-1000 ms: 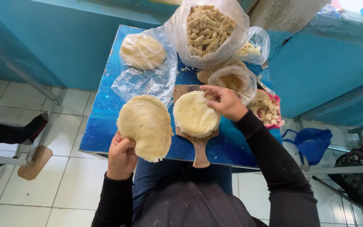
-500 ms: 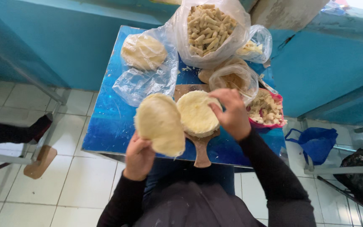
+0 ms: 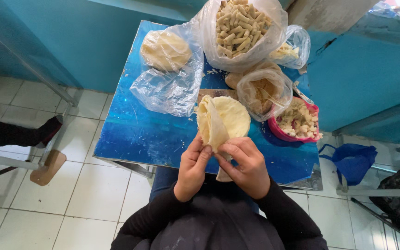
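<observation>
Pinching the lower edge of a pale dough round (image 3: 223, 121), the left hand (image 3: 191, 167) and right hand (image 3: 245, 165) sit close together above the blue counter (image 3: 140, 134), fingers closed on the dough. At 1 o'clock stands a pink bowl (image 3: 283, 132) of filling. At 11 o'clock lies bagged dough (image 3: 165, 51); at 12, a bag of rolled sticks (image 3: 239, 28).

Wooden board (image 3: 205, 94) mostly under dough round (image 3: 225, 120); handle behind right hand (image 3: 246, 165)
</observation>
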